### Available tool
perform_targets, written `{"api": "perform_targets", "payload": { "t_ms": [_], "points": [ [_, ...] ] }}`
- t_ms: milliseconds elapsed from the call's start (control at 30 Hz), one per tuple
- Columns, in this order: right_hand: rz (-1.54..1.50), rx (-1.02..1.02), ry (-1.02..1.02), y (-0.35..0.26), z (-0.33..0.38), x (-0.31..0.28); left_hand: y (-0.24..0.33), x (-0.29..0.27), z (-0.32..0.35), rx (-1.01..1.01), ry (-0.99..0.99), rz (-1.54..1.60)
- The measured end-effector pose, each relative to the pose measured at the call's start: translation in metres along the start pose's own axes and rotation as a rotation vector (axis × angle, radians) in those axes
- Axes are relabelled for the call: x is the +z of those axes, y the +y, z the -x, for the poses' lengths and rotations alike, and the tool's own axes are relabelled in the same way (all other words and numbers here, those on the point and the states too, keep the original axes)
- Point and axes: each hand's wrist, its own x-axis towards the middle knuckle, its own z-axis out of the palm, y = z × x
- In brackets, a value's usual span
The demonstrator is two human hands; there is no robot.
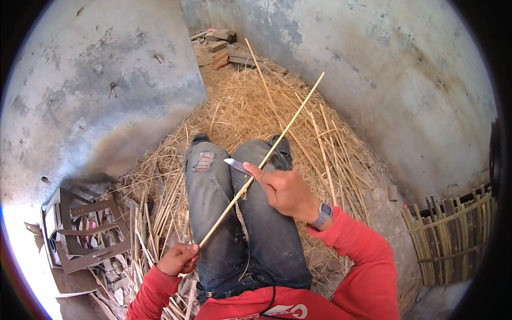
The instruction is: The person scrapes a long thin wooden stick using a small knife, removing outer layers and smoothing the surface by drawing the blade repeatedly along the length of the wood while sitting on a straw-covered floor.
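Observation:
A long, pale strip that looks like split bamboo (pixel 221 217) slants across my lap, from low left up to the far right. Its near end is pinched in my left hand (pixel 180 259), beside my left thigh. My right hand (pixel 285 190), with a watch on the wrist, is closed round a knife above my knees. The knife's bright blade (pixel 237 166) points left past my thumb, and its handle is hidden in the fist. Just below the blade, a frayed, knotty spot (pixel 245 188) shows on the strip. The strip passes by my right fingers.
Shavings and straw (pixel 240 101) cover the floor, with loose sticks (pixel 326 154) at the right. Bricks and wood pieces (pixel 218 48) lie by the far corner. A broken brown frame (pixel 90 232) stands at left, a slatted bamboo panel (pixel 453 234) at right. Plastered walls (pixel 405 80) close in both sides.

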Motion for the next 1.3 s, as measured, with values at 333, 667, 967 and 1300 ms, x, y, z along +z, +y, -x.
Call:
{"api": "perform_targets", "payload": {
  "t_ms": [333, 667, 967, 1300],
  "points": [
    [0.104, 0.044, -0.174, -0.031, 0.02, 0.004, -0.002, 0.006, 0.002, -0.007, -0.009, 0.023],
    [-0.019, 0.234, -0.096, -0.026, 0.008, -0.011, 0.0, 0.011, 0.001, -0.052, -0.02, 0.074],
    [-0.068, 0.322, -0.07, -0.002, 0.013, -0.012, 0.002, 0.005, -0.006, -0.182, -0.226, 0.23],
    [-0.058, 0.297, 0.009, 0.001, 0.005, -0.019, -0.006, 0.029, -0.01, 0.324, 0.265, -0.334]
  ]
}}
